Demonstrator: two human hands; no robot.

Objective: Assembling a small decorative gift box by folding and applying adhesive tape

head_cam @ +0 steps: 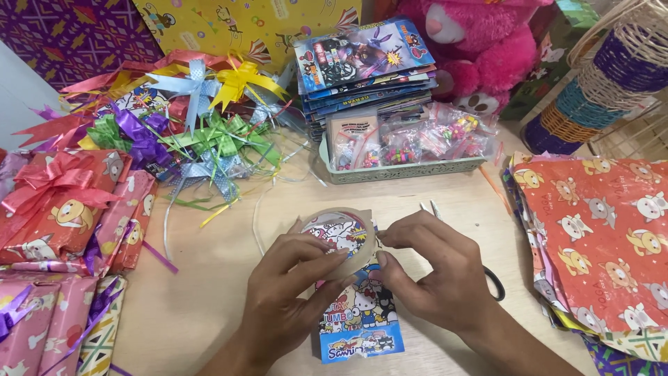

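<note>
My left hand [296,289] holds a roll of clear tape [339,234] upright above the table, fingers curled round its lower rim. My right hand [435,268] pinches the roll's right edge between thumb and forefinger. Through the roll's hole a cartoon picture shows. Under both hands lies a small flat packet with cartoon animals and a blue bottom edge [358,327]. Black-handled scissors [495,282] lie beneath my right hand, their tips [428,207] poking out behind it.
Ribbon bows [202,122] are heaped at the back left. Wrapped gifts [62,202] sit left, a stack of wrapping paper [602,244] right. A green tray of small bagged items [407,150], a pile of books [365,63], a pink plush toy [480,49] and woven baskets [605,76] stand behind.
</note>
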